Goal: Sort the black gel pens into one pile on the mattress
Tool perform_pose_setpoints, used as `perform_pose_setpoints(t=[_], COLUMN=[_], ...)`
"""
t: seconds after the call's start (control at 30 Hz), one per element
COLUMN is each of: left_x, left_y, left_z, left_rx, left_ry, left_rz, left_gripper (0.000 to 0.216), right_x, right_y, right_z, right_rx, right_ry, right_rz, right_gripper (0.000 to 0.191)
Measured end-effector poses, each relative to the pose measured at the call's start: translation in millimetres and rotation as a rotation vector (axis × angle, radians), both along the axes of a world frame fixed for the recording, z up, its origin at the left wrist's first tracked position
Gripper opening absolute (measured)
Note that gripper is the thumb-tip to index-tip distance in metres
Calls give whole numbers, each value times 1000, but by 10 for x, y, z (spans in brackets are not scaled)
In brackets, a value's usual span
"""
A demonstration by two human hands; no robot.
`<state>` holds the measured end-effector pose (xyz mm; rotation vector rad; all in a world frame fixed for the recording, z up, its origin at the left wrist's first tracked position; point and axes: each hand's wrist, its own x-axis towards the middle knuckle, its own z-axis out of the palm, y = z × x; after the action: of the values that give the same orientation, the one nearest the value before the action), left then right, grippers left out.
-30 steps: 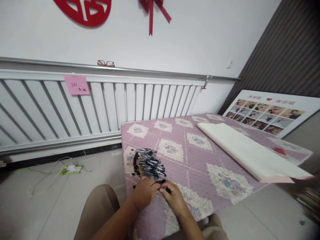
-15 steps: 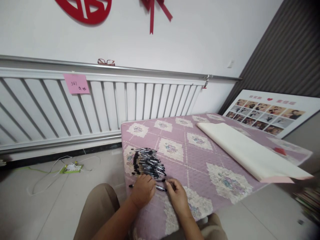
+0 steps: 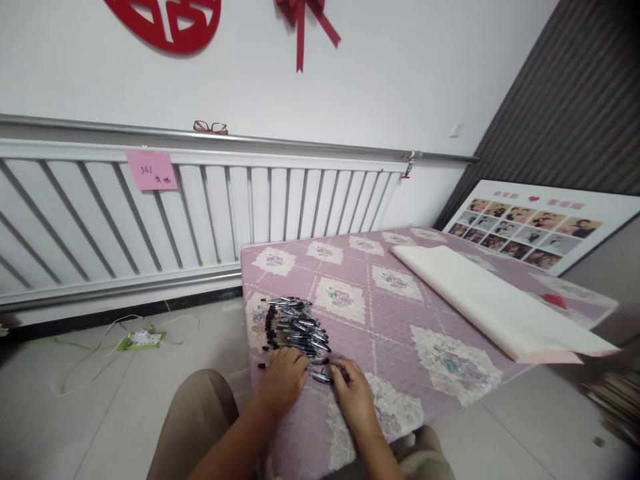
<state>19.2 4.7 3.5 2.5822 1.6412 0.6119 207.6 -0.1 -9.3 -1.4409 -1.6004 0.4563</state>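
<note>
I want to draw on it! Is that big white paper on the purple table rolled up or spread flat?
Folded, not spread out: the big white paper lies on the purple table as a long, thick strip with a rounded long edge.

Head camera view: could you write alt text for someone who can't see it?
Two bare hands, left and right, meet over a pen beside a pile of pens on a pink quilted table. A cream paper roll lies farther right; a white radiator stands behind.

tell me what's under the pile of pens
The pile of pens lies on a pink quilted cover. What the cover lies over is hidden.
</note>
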Motion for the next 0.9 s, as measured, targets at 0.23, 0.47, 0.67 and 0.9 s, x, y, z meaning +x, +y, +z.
perform_pose_setpoints(t=[0.23,0.47,0.67,0.9], left_x=[-59,-193,-201,-157], left_y=[-58,-182,-150,-24], left_z=[-49,-74,-136,-154], left_rx=[53,27,-9,-5], left_ry=[-135,-130,-81,-55], left_rz=[84,184,199,203], left_gripper=[14,16,17,16], right_x=[-19,-27,-19,-25], right_y=[-16,-49,-31,27], right_z=[18,45,47,51], right_rx=[24,-18,-61,-62], right_ry=[-45,-177,-267,-266], right_rz=[-19,94,150,162], right_gripper=[20,25,24,27])
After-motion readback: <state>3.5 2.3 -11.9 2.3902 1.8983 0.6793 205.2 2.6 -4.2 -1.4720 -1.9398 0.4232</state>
